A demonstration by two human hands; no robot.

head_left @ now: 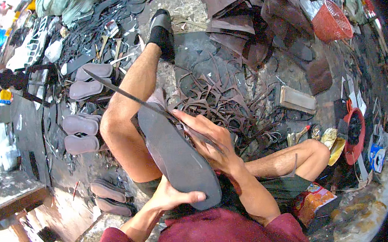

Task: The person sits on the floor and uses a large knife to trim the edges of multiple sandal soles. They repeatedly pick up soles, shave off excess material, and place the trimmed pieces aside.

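A dark grey shoe sole (pixel 173 147) lies slantwise over my lap, its far end beside my bent knee. My left hand (pixel 178 194) is closed on the near end, thumb pressed on the upper face and fingers hidden beneath. Along the sole's right edge is my right hand (pixel 210 140), fingers bent and close together. From that hand a long, thin dark strip (pixel 121 92) runs over the sole's far end and out to the upper left. Whether it is a blade or a cut-off strip, I cannot tell.
Stacked grey soles (pixel 79 125) sit left of my knee, with another pair (pixel 111 197) nearer. Curled dark offcuts (pixel 215 94) heap up ahead. Brown sheets (pixel 229 12), a red basket (pixel 333 21) and a pale block (pixel 298 99) lie to the right. A low wooden bench (pixel 14 201) stands left.
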